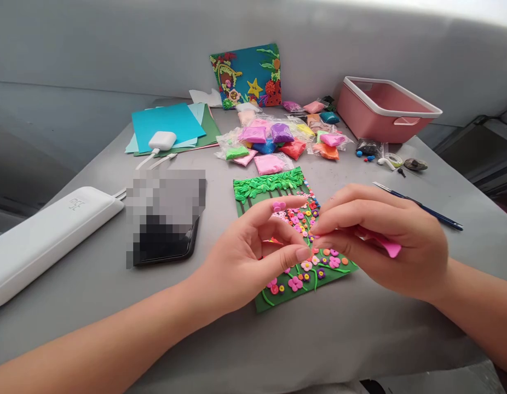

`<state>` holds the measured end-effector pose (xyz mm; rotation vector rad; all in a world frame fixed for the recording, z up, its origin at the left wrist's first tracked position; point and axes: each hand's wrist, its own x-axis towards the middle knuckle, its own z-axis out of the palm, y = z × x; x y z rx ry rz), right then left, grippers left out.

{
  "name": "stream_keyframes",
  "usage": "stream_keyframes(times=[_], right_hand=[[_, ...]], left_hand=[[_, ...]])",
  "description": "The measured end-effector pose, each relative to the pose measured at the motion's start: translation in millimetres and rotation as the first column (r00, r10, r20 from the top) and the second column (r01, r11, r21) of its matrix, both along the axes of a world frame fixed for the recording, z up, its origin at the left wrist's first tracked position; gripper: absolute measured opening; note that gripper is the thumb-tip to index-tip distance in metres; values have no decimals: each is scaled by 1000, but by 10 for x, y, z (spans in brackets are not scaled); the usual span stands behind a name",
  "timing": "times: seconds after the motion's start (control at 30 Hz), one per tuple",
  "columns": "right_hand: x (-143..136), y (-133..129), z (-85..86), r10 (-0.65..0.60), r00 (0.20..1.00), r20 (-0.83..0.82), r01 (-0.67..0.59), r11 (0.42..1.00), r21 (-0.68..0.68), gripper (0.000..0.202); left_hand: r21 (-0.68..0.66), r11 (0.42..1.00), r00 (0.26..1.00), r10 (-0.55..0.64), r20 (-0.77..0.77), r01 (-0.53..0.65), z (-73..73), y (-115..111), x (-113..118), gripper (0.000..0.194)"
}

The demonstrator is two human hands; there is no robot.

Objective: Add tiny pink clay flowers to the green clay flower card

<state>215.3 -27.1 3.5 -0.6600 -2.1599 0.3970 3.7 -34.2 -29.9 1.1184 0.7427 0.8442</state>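
Note:
Both hands meet above a green clay picture of trees and many small flowers. My left hand is closed in a pinch, thumb against a bent finger. A small pink clay flower rests on its raised index finger. Fingertips of my right hand are pinched together right beside the left thumb; whatever lies between the fingertips is too small to make out. Out of the right palm sticks a pink piece with a flared flat end, the rest of it covered by the fingers.
Behind the picture lie several bagged clay packs and an upright sea-scene picture. A pink basket stands back right, near a dark blue pen-like tool. Leftward are a phone, a white power bank and coloured sheets.

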Motion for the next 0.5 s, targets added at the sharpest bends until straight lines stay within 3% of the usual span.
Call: stream_keyframes(times=[0.27,0.37,0.5], right_hand=[[-6,-4,-41,55,998,-30,-57,995,-82,11],[1,-8,-72,1,999,-43,-4,997,-80,14],[-1,2,-102,-115,988,-105,120,992,42,15]], left_hand=[[30,997,997,-71,19,70,-40,-16,-35,59],[39,994,995,-97,-9,97,-30,-29,-36,59],[84,980,983,-175,-51,179,-13,-56,-28,61]])
